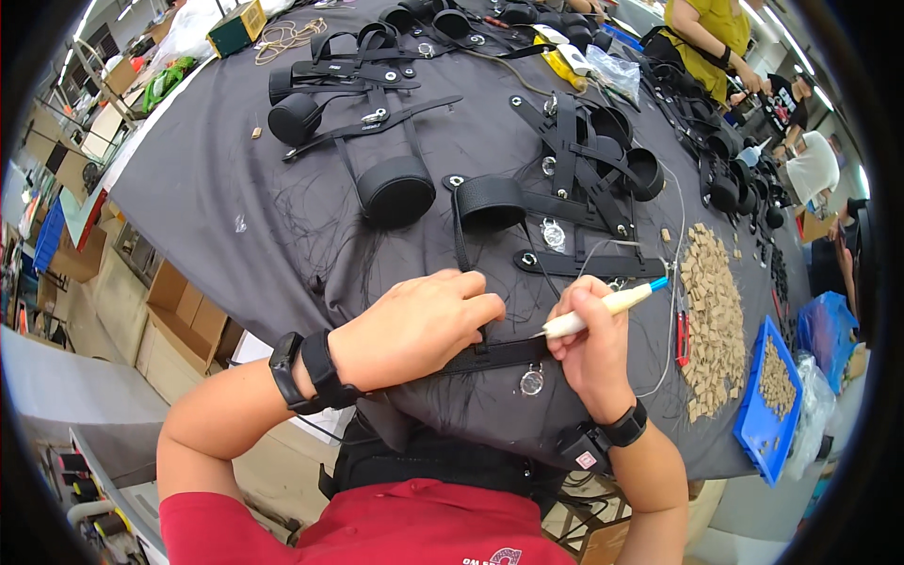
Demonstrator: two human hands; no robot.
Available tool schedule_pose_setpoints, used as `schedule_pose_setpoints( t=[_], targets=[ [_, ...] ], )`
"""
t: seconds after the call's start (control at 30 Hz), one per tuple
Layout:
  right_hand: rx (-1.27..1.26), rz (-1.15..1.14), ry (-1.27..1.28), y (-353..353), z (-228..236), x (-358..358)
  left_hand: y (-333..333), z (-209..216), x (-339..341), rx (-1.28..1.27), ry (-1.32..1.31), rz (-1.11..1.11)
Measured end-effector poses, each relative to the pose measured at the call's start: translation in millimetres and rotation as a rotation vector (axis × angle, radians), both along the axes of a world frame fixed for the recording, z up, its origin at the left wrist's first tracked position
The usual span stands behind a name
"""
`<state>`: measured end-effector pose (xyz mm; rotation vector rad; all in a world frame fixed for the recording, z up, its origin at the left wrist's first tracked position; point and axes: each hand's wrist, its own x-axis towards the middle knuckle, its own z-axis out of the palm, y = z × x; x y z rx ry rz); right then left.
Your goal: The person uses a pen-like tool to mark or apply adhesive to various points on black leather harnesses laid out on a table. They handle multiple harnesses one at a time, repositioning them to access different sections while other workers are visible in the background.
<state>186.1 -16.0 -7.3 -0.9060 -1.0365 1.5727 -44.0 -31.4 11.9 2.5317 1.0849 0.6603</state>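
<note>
A black strap [513, 352] lies along the near edge of the dark-covered table. My left hand [424, 320] is closed on it, fingers curled in a pinch at a narrow upright part. In my right hand [598, 348] is a cream pen-shaped tool [621, 300] with a blue rear end. Its thin metal tip points left, close to the strap beside my left fingers; whether it touches cannot be made out. Just below the strap hangs a round silver metal fitting [532, 380]. Beyond my hands lie black straps with padded cuffs [395, 191] and another strap with rivets [589, 264].
Right of my right hand spreads a pile of small tan pieces [711, 320], with a red cutter [683, 337] at its edge. A blue tray [753, 424] holds more pieces. A thin cable curves beside the pile. Another person in yellow [706, 47] stands at the far right.
</note>
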Motion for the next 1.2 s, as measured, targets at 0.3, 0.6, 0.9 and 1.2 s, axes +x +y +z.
schedule_pose_setpoints(
  t=[0.3, 0.6, 0.9, 1.2],
  targets=[
    [-0.117, 0.01, 0.328, 8.7, -12.1, 12.3, 44.2, 16.4, 9.1, 0.007, 0.352, -0.376],
    [-0.16, -0.025, 0.365, 10.2, -15.3, 15.8, 57.9, 19.6, 18.6, -0.226, 0.449, -0.511],
    [-0.047, 0.074, 0.161, 4.1, -12.1, 11.2, 31.9, 12.1, 4.6, -0.106, 0.236, -0.395],
    [0.164, 0.174, -0.137, -6.0, -12.9, 1.5, 17.8, 4.0, -8.7, -0.025, 0.164, -0.328]
  ],
)
